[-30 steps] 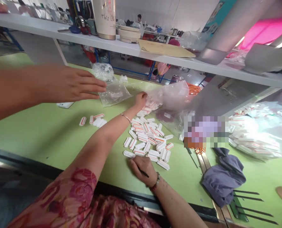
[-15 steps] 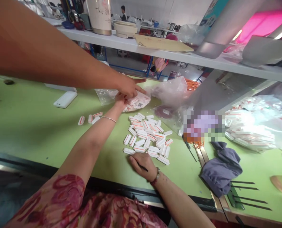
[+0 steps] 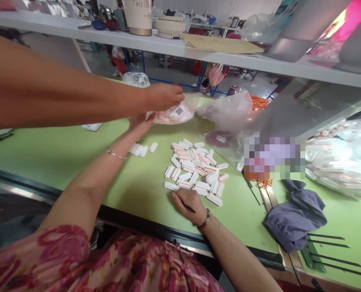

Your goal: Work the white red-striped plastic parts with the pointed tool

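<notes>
My left hand [image 3: 140,121] reaches forward, fingers stretched out, touching the near edge of a small clear bag of white pieces [image 3: 175,114]. Another person's hand [image 3: 165,95], on a bare arm coming from the left, pinches that bag and holds it just above the green table [image 3: 61,154]. My right hand [image 3: 189,205] rests on the table by its near edge, closed on a thin black stick [image 3: 188,208]. Just beyond it lies a pile of small white pieces with orange stripes [image 3: 196,170]. A few more pieces [image 3: 142,149] lie under my left forearm.
A crumpled clear bag [image 3: 226,111] lies behind the pile. Large bags of the same pieces [image 3: 338,160] fill the right. A grey cloth [image 3: 296,215] and black prongs [image 3: 332,247] lie at the front right. A white phone [image 3: 92,126] is at the left, and a white shelf [image 3: 198,50] runs overhead.
The other person's hand has gone from reaching across to pinching the small bag and lifting it off the table. My left hand stays at the bag. My right hand has not moved.
</notes>
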Motion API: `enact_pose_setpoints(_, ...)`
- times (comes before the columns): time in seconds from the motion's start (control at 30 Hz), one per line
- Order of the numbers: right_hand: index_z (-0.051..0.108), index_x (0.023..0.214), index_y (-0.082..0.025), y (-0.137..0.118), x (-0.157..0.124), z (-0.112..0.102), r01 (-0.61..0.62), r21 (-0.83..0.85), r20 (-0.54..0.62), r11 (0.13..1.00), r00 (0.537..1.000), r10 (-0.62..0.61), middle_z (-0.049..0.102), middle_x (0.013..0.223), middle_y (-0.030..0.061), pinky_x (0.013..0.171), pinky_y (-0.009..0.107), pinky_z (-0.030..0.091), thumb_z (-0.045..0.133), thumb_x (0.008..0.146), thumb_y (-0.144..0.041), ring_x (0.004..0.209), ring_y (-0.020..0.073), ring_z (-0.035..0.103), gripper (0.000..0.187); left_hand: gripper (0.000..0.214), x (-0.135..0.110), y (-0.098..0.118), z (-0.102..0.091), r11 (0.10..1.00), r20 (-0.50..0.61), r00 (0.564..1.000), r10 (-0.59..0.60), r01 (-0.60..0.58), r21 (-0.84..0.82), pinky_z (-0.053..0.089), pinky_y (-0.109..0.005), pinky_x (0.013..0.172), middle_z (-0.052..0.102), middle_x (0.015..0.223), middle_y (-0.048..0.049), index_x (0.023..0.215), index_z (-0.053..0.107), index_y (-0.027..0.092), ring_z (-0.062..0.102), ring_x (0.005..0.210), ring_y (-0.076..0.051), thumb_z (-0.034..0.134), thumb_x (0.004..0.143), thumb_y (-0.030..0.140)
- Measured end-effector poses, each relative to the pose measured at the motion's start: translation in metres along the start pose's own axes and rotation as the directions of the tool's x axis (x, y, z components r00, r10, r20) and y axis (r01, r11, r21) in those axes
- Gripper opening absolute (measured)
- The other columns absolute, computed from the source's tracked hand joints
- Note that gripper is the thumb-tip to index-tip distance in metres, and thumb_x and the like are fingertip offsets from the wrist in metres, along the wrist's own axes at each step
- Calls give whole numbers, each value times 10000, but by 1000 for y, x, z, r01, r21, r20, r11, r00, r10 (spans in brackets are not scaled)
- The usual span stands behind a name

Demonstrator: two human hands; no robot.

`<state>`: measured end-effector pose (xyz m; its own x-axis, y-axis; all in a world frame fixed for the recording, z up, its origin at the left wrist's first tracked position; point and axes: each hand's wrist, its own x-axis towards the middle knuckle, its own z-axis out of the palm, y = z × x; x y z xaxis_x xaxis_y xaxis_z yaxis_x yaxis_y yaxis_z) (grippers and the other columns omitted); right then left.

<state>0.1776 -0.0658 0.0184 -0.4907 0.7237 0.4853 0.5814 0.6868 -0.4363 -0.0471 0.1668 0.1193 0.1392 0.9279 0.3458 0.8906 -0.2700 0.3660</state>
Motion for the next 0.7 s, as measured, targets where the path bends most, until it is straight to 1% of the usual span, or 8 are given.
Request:
enact_pose_setpoints(0.1,483,678,-194,-2,-1,1,24,12,-2,1000,1000,-24,470,561,-27,543,254,289,345,1011,-256,503,94,403,366,487,-44,-56,-13,970,-20,978,-206,207,127,414,-586,976,486,1357,-165,1306,497,140,471,1226,-344,515,939,459)
enact_pose_setpoints(0.17,476,675,-195,-4,-1,1,31,29,-3,999,1000,-31,466,555,-30,534,253,283,353,1009,-254,494,93,399,361,620,-72,-86,-11,936,57,948,-314,299,186,334,-670,968,447,1392,-241,1352,450,95,383,1278,-437,482,921,539)
enact_pose_setpoints(0.27,471,677,-196,-4,-1,2,31,53,12,998,999,-32,474,561,-29,538,246,284,365,1007,-242,499,91,414,350,704,-98,-106,7,932,179,928,-327,285,224,324,-569,1026,451,1418,-197,1414,377,156,415,1272,-386,527,864,568)
enact_pose_setpoints(0.37,468,675,-194,-3,-1,3,29,53,25,998,999,-31,472,562,-31,543,237,283,381,1002,-231,500,89,418,340,826,-101,-94,29,947,226,944,-242,179,267,276,-525,1069,367,1487,-159,1460,293,228,313,1357,-366,510,799,674)
enact_pose_setpoints(0.43,468,675,-193,-3,-1,3,22,45,25,999,999,-23,470,561,-33,543,235,281,387,1000,-229,496,87,412,337,912,-94,-76,41,953,247,948,-201,131,274,240,-560,1074,269,1541,-150,1472,274,263,199,1407,-392,499,742,761)
enact_pose_setpoints(0.53,475,680,-193,-3,-1,2,6,32,20,999,1000,-7,472,565,-30,543,241,280,375,1004,-234,501,89,404,341,1009,-82,-51,53,963,333,925,-181,97,253,176,-640,1065,138,1589,-138,1507,202,283,71,1430,-439,463,700,829)
enact_pose_setpoints(0.6,478,682,-194,-2,-1,1,-2,22,14,1000,1000,2,470,566,-28,542,247,277,362,1008,-241,506,92,401,349,1024,-74,-39,58,965,371,910,-184,96,244,150,-680,1050,129,1591,-141,1519,167,292,42,1429,-459,451,698,834)
enact_pose_setpoints(0.7,479,684,-193,-2,-1,1,-2,15,22,1000,1000,2,471,569,-27,543,252,276,355,1010,-246,513,93,402,353,994,-66,-26,63,964,375,908,-188,98,248,137,-716,1025,200,1567,-161,1511,201,292,59,1417,-482,448,707,821)
